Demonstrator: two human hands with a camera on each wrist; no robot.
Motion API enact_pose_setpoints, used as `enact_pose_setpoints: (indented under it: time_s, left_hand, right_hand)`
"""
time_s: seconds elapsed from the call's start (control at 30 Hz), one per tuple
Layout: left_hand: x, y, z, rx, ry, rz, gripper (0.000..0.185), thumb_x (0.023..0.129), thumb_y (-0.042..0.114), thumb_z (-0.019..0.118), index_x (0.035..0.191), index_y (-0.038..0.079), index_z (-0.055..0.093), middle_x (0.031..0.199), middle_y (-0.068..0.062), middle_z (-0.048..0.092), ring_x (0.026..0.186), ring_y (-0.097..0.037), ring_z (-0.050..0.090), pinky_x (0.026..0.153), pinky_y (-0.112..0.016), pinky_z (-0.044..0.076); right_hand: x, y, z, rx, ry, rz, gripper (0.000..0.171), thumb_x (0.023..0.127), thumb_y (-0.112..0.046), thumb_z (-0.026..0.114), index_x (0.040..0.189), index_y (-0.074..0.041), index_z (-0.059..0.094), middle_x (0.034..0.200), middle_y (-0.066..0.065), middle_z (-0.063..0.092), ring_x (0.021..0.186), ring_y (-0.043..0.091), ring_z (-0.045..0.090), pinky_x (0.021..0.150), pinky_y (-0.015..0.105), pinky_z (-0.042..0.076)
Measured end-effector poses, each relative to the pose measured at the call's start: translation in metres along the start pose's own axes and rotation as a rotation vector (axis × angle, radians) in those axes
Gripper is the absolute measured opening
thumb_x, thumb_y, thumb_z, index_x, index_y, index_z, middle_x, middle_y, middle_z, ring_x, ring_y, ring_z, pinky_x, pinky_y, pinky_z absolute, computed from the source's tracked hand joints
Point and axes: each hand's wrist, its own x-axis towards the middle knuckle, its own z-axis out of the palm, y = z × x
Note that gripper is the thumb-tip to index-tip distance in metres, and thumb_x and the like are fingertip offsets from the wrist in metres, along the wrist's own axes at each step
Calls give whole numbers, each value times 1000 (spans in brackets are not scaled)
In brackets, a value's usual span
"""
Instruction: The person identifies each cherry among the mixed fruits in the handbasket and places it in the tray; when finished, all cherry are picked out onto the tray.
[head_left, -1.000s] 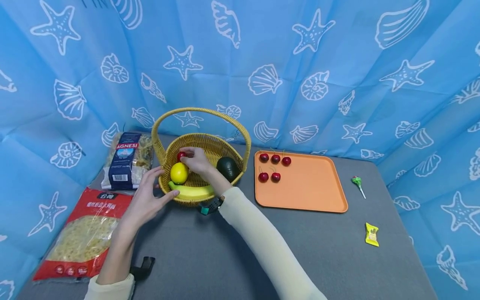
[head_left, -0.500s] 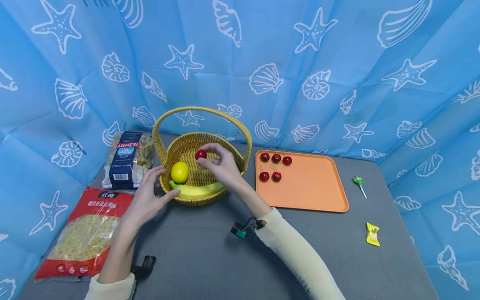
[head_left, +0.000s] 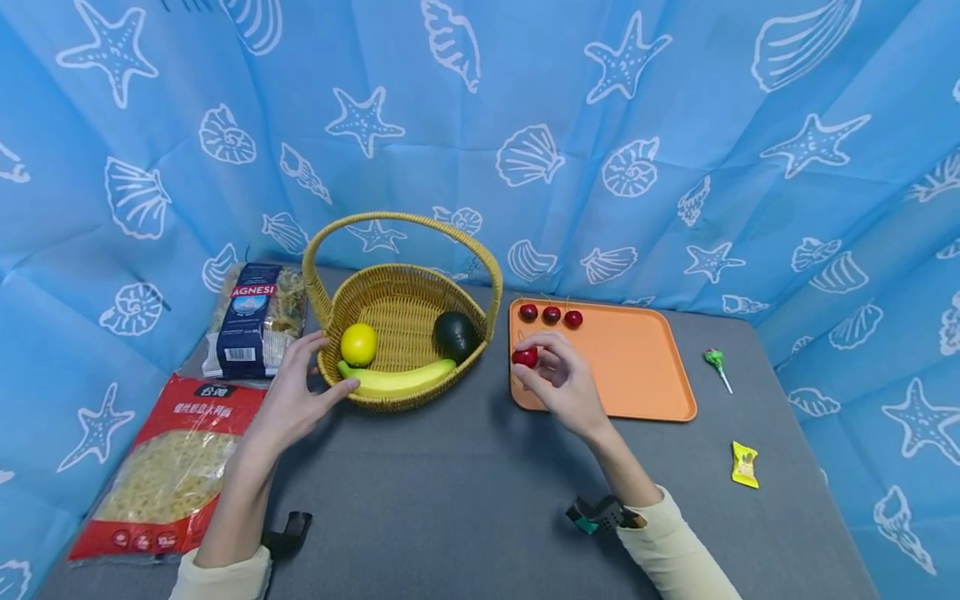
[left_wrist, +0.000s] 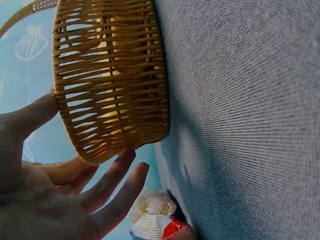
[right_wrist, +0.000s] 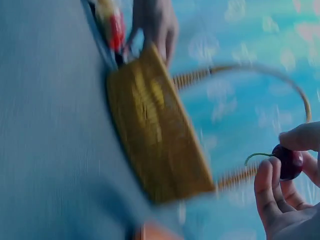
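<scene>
My right hand [head_left: 567, 385] pinches a dark red cherry [head_left: 525, 357] between thumb and fingertips, over the left side of the orange tray [head_left: 622, 375]. The right wrist view shows this cherry [right_wrist: 289, 162] with its green stem. Three more cherries [head_left: 551, 316] lie along the tray's far edge; my right hand covers the spot in front of them. On the left, my left hand [head_left: 295, 404] holds the rim of the wicker basket [head_left: 397, 304], thumb at its front and fingers around its left end. Inside the basket are a lemon [head_left: 359, 345], a banana [head_left: 396, 380] and an avocado [head_left: 456, 336].
Two pasta bags, one navy-labelled [head_left: 251, 321] and one red [head_left: 172, 467], lie left of the basket. A green-wrapped lollipop [head_left: 715, 360] and a small yellow wrapped sweet [head_left: 745, 465] lie right of the tray. The basket's tall handle [head_left: 405, 218] arches over it.
My right hand has lifted the cherry out of the basket, from beside the lemon, and carried it rightward over the tray. The left hand has stayed at the basket rim.
</scene>
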Motion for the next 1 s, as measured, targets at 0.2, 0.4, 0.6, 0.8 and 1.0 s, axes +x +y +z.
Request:
enact_pose_setpoints:
  time_s: [0.2, 0.4, 0.6, 0.8, 1.0]
  left_hand:
    - [1, 0, 0, 8, -2, -6, 91, 101, 43, 77, 169, 3, 29, 179, -25, 19, 147, -52, 46, 121, -71, 43]
    - [0, 0, 0, 20, 7, 4, 91, 102, 40, 78, 168, 1, 30, 178, -26, 20, 145, -51, 47, 121, -71, 43]
    - [-1, 1, -1, 14, 6, 18, 90, 102, 38, 77, 168, 0, 30, 177, -27, 21, 145, -51, 48, 121, -71, 43]
    - [-1, 0, -2, 5, -2, 16, 90, 102, 39, 77, 168, 0, 29, 177, -27, 20, 144, -51, 48, 121, -71, 43]
    - [0, 0, 0, 7, -8, 14, 90, 102, 40, 77, 168, 1, 29, 178, -27, 20, 145, -51, 47, 121, -71, 43]
  right_hand:
    - [-7, 44, -51, -70, 217, 132, 22, 106, 4, 63, 126, 13, 64, 117, 22, 69, 97, 17, 79, 88, 17, 65]
    - [-15, 76, -74, -319, 226, 286, 34, 101, 4, 71, 134, 9, 66, 134, 30, 60, 124, 46, 73, 99, 18, 61]
    - [-18, 85, -78, -467, 169, 315, 35, 99, -1, 77, 133, 5, 71, 129, 27, 62, 127, 47, 70, 109, 48, 56]
    - [-17, 91, -81, -473, 154, 309, 36, 97, -2, 79, 132, 2, 72, 131, 24, 67, 121, 40, 72, 107, 26, 60]
    - [-17, 96, -84, -459, 168, 322, 38, 98, -5, 80, 135, 0, 71, 136, 23, 70, 122, 40, 72, 99, 4, 54]
